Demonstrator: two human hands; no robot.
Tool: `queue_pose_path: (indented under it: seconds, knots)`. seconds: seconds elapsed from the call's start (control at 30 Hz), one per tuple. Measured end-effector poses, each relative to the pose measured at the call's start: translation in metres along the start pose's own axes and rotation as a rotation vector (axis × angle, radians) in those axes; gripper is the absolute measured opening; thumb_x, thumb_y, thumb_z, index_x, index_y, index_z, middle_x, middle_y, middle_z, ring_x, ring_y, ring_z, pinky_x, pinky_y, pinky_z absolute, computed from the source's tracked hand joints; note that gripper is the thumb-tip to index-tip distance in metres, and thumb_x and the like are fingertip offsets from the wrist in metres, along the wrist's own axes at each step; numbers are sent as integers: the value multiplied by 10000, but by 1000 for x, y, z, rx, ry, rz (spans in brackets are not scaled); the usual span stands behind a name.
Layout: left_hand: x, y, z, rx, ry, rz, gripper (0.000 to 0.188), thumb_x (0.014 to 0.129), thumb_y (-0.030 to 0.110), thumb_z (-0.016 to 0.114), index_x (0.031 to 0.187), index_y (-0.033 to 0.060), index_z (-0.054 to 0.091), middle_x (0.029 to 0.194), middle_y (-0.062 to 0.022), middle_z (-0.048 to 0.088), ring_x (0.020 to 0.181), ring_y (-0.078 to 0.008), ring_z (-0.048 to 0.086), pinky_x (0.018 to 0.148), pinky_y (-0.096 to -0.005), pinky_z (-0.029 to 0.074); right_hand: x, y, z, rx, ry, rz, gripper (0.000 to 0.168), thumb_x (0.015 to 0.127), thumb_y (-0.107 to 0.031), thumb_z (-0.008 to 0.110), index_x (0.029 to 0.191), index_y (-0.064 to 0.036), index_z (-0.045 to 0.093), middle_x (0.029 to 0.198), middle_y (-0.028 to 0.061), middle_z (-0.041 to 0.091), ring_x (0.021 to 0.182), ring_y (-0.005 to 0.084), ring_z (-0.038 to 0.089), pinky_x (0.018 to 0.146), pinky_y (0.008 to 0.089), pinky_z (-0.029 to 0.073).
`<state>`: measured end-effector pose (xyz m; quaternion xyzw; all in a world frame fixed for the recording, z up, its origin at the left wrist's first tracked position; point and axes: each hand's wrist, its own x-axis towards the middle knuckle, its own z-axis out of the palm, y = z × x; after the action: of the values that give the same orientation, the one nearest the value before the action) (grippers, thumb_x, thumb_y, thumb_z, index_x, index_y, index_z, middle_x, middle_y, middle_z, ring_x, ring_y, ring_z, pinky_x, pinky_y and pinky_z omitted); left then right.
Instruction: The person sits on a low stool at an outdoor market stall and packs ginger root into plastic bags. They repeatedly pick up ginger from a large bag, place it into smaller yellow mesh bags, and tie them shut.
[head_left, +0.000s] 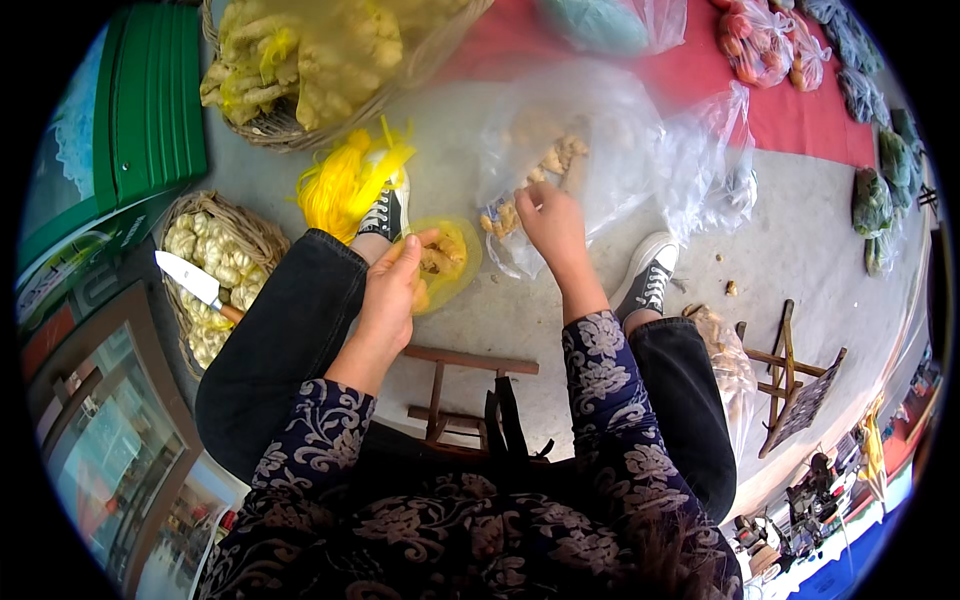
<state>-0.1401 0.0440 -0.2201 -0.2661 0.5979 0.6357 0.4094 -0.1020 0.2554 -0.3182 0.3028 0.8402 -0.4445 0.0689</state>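
Observation:
My left hand (386, 292) grips a yellow mesh bag (466, 259) by its edge, with several pieces of ginger root (441, 253) inside. To the right, my right hand (551, 219) reaches to the opening of a large clear plastic bag (615, 135) on the ground; its fingertips are close together, and whether they hold a piece is unclear. More ginger root (559, 156) lies in that plastic bag. A bundle of yellow mesh bags (337, 187) rests beside and over my left shoe.
Left stand a wicker basket of garlic (277, 232) with a knife (187, 276) on top and a green cabinet (161, 97). Ahead is a basket of bagged ginger (300, 139). A wooden stool (787, 375) and bagged produce (757, 45) are on the right.

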Motion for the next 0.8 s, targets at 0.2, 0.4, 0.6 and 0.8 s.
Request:
queue_pose_path:
  seconds: [0.2, 0.4, 0.6, 0.8]
  knots:
    - [-3, 9, 18, -100, 72, 63, 368, 942, 328, 489, 1139, 33, 588, 599, 101, 325, 477, -7, 278, 446, -180, 262, 13, 50, 82, -547, -255, 118, 364, 770, -279, 662, 974, 5, 561, 927, 158, 637, 795, 314, 633, 684, 412, 515]
    - [2, 10, 15, -74, 29, 61, 374, 966, 321, 429, 1191, 38, 527, 506, 85, 226, 405, -26, 201, 402, -215, 186, -7, 43, 68, -363, -27, 22, 299, 761, -257, 663, 973, -75, 556, 959, 145, 575, 789, 320, 615, 654, 425, 498]
    - [-6, 14, 23, -139, 55, 62, 376, 962, 321, 438, 1199, 41, 523, 513, 85, 221, 410, -31, 196, 402, -213, 193, -46, -26, -5, 575, 374, -106, 231, 828, -150, 641, 953, -46, 477, 846, 100, 583, 658, 208, 599, 576, 307, 496]
    - [-11, 17, 28, -179, 129, 80, 372, 956, 320, 455, 1187, 42, 547, 574, 84, 346, 474, -17, 279, 430, -190, 236, -86, -88, -5, 331, 41, -383, 245, 816, -134, 649, 922, -32, 453, 598, 87, 592, 503, 222, 606, 457, 299, 479]
